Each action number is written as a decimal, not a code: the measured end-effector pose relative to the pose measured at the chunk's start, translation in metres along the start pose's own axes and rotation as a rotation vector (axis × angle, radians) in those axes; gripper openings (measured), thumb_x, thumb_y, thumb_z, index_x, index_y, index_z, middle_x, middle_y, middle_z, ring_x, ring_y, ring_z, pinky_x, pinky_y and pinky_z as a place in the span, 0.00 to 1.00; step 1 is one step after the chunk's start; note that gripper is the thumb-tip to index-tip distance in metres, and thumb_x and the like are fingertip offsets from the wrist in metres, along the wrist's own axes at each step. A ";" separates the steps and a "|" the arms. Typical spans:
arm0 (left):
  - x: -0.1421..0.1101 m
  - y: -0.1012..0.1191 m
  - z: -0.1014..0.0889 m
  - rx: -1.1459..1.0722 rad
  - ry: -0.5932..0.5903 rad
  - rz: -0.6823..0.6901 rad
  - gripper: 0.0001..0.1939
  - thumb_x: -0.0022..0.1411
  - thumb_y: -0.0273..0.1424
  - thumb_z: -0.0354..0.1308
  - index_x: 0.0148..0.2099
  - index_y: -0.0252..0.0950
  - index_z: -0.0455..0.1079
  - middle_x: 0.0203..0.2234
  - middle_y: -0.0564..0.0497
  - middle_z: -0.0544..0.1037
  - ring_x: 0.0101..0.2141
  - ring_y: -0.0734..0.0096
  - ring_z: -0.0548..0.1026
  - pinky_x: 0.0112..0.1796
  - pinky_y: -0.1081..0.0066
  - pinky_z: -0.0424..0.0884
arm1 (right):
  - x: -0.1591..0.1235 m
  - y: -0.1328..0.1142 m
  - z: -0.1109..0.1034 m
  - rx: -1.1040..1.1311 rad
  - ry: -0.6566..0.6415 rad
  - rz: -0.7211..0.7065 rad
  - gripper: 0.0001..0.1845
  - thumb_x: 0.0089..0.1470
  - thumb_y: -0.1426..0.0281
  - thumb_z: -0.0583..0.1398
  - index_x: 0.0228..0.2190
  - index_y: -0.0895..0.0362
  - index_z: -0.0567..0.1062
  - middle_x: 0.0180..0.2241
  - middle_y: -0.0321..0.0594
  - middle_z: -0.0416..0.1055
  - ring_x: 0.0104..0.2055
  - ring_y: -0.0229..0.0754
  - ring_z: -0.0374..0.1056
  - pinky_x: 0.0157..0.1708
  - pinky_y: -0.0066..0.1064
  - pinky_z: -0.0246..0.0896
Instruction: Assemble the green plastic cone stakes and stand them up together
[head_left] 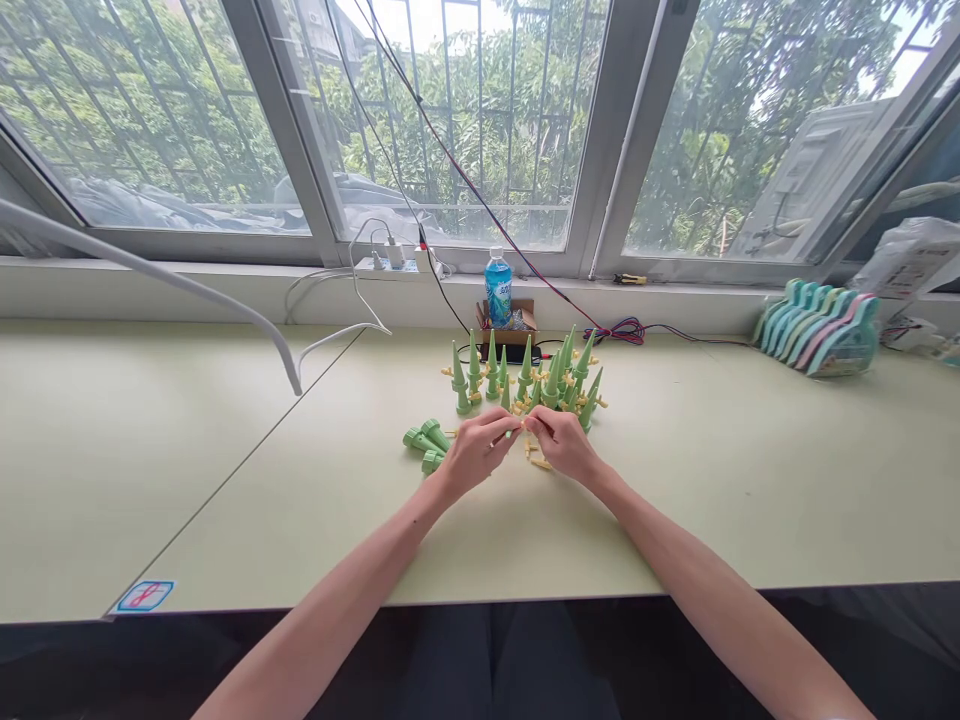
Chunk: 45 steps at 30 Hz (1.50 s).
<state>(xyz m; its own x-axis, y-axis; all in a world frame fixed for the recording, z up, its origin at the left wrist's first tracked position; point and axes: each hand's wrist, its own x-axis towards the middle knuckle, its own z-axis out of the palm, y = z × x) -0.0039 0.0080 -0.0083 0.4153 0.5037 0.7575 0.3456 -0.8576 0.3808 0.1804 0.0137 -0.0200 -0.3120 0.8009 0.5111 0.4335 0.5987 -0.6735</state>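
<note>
While the left hand [480, 447] pinches a green spike [511, 434] at the centre of the frame, mostly hidden by its fingers, the right hand [562, 440] meets it with thumb and fingers pressed together, apparently on a small yellow bit too covered to make out. The 2 hands probably meet so that one can steady while the other works a small part. Loose yellow pieces [540, 463] lie just below the fingertips, likely for easy reach. At centre-left, 3 spikes [418, 440] lie on their sides near the left hand; behind the hands, upright spikes [553, 385] stand point up, perhaps grouped to save room on the table [675, 540].

Farther up, a bottle [499, 290] stands at a box [491, 338]; its blue label bears pale lettering too small to read. At the lower left, a blue-edged sticker [146, 596] carries a red handwritten mark, possibly an 8. At the right edge, a wrapped bundle [907, 255] shows reddish print, illegible here.
</note>
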 end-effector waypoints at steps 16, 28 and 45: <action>0.000 -0.002 0.000 -0.028 -0.010 -0.032 0.09 0.67 0.31 0.52 0.38 0.36 0.73 0.30 0.51 0.74 0.22 0.80 0.69 0.22 0.78 0.67 | -0.001 0.002 0.001 0.000 0.003 -0.001 0.19 0.64 0.60 0.49 0.24 0.56 0.62 0.19 0.30 0.53 0.21 0.34 0.46 0.23 0.27 0.46; 0.002 -0.004 0.008 -0.123 0.105 -0.179 0.08 0.65 0.32 0.55 0.35 0.35 0.73 0.29 0.52 0.72 0.18 0.84 0.68 0.18 0.80 0.66 | 0.000 -0.001 0.000 0.078 -0.021 0.035 0.15 0.64 0.59 0.49 0.35 0.57 0.68 0.23 0.33 0.61 0.21 0.34 0.54 0.23 0.26 0.51; 0.000 -0.002 0.007 -0.036 0.048 -0.154 0.09 0.66 0.32 0.54 0.34 0.36 0.72 0.27 0.53 0.72 0.20 0.81 0.66 0.21 0.78 0.66 | 0.000 0.004 0.000 0.063 -0.005 0.019 0.14 0.62 0.62 0.51 0.28 0.56 0.67 0.21 0.31 0.55 0.22 0.34 0.49 0.23 0.27 0.47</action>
<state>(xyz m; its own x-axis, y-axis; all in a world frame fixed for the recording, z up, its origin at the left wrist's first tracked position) 0.0015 0.0103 -0.0133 0.3191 0.6249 0.7125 0.3716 -0.7741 0.5125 0.1816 0.0160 -0.0224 -0.3087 0.8120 0.4953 0.3850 0.5828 -0.7156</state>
